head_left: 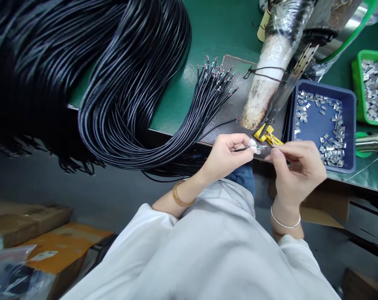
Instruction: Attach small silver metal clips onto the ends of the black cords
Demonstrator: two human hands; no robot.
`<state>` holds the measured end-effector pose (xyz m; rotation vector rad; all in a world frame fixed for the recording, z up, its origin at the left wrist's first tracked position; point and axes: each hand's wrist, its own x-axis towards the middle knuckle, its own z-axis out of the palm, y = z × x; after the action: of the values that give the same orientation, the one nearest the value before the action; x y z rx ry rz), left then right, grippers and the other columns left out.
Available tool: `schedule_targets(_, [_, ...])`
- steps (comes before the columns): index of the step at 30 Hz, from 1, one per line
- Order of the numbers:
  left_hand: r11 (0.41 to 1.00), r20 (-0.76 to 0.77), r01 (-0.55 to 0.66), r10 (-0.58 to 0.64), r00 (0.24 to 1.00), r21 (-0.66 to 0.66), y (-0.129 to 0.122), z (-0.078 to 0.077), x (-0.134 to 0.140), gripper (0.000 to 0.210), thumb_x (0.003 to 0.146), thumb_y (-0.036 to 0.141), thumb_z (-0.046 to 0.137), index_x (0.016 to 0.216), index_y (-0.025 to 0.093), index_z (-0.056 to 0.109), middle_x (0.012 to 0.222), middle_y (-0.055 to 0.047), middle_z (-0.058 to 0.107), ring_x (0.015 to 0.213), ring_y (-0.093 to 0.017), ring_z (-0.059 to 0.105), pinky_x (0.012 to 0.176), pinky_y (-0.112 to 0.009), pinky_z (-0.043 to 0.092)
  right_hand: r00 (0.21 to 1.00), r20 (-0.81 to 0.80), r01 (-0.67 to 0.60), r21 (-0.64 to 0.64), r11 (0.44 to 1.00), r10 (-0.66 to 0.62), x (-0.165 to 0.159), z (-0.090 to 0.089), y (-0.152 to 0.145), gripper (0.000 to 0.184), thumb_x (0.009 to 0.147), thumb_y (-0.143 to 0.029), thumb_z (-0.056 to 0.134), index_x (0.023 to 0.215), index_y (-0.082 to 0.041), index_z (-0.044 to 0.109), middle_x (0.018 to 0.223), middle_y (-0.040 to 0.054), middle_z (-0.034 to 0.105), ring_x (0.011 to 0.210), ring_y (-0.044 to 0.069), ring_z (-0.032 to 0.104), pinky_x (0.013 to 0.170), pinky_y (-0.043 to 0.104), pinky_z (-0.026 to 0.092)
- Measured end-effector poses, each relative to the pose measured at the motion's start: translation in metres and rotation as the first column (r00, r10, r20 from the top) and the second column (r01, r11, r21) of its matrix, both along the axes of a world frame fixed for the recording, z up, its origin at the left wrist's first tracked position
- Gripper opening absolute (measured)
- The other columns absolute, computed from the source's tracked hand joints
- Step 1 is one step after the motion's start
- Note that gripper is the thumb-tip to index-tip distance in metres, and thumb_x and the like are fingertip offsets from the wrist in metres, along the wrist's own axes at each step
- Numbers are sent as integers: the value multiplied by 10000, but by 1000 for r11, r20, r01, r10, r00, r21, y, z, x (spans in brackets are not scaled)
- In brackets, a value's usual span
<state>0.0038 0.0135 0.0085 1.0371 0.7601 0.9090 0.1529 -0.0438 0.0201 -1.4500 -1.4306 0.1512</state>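
Note:
My left hand pinches a black cable between thumb and fingers, with white covering on a fingertip. A small silvery metal piece sits at the cable's end, beside exposed coloured wires. My right hand is close by on the right, thumb and forefinger pressed together. Whatever they hold is too thin or hidden to make out. Just beyond the fingertips lies a yellow plastic part on the dark work mat. A bundle of black cables with stripped ends is left of my left hand.
A blue tray holds small metal pieces; a green bin behind it holds more. A plastic-wrapped white duct comes down over the mat. Masses of black cable cover the green table's left. Cardboard boxes stand on the floor.

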Motion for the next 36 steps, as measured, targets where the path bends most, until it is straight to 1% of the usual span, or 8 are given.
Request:
schedule_targets(9, [1000, -54, 9, -8, 998, 13, -5, 0, -2, 64, 706, 177, 687, 711, 124, 653, 674, 9, 595, 587, -55, 479, 547, -162, 392, 981, 178, -68, -48, 997, 76, -2, 5, -4, 181, 856, -168, 703, 992, -280, 744, 806, -13, 666, 701, 110, 606, 617, 262, 502])
schedule_targets(15, [993, -51, 93, -90, 995, 69, -6, -3, -6, 48, 737, 151, 665, 705, 126, 639, 626, 42, 524, 532, -35, 380, 512, -168, 326, 960, 230, -134, -136, 982, 163, -3, 6, -3, 108, 863, -134, 680, 898, -235, 689, 820, -11, 662, 720, 112, 603, 626, 251, 502])
schedule_targets(18, [997, -2, 66, -66, 998, 40, -5, -5, -4, 88, 750, 191, 686, 707, 130, 638, 632, 33, 545, 544, -43, 407, 524, -179, 334, 964, 251, -67, -80, 995, 85, -1, 7, -3, 82, 854, -142, 678, 854, -224, 667, 790, -11, 663, 742, 129, 621, 641, 259, 517])
schedule_targets(22, [999, 39, -23, 25, 999, -45, -3, -5, -1, 183, 752, 293, 735, 740, 135, 644, 633, 26, 560, 557, -52, 434, 524, -189, 324, 987, -100, 136, 135, 982, -123, 2, 7, -4, 76, 848, -190, 667, 882, -231, 722, 642, -45, 613, 485, 95, 553, 428, 239, 421])
schedule_targets(24, [998, 51, -35, 37, 998, -53, -1, -5, 0, 207, 753, 316, 741, 742, 137, 638, 629, 30, 552, 553, -50, 423, 523, -191, 318, 959, -260, 184, 254, 950, -116, 2, 6, -4, 115, 838, -219, 667, 931, -231, 733, 621, -52, 589, 350, 58, 439, 318, 233, 294])
schedule_targets(26, [998, 52, -40, 43, 998, -49, 0, -6, 0, 201, 760, 307, 732, 735, 138, 626, 622, 35, 538, 547, -48, 412, 522, -192, 313, 952, -285, 194, 285, 939, -111, 0, 2, -5, 172, 837, -214, 674, 1002, -239, 712, 689, -36, 637, 353, 68, 496, 291, 230, 298])
schedule_targets(31, [998, 39, -55, 56, 998, -36, 0, -6, 0, 163, 776, 266, 710, 732, 139, 618, 581, 52, 494, 516, -43, 386, 502, -192, 286, 997, -50, 68, 63, 996, -64, -6, -12, -6, 164, 835, -147, 701, 976, -222, 666, 846, 2, 755, 733, 188, 755, 608, 300, 627])
schedule_targets(36, [997, 29, -73, 74, 997, -18, 2, -1, 3, 147, 744, 246, 727, 728, 126, 645, 557, 57, 483, 499, -39, 368, 493, -192, 293, 995, 55, -80, 48, 996, 78, -8, -15, 1, 148, 818, -112, 708, 907, -222, 664, 1019, 37, 757, 936, 200, 744, 823, 382, 641])
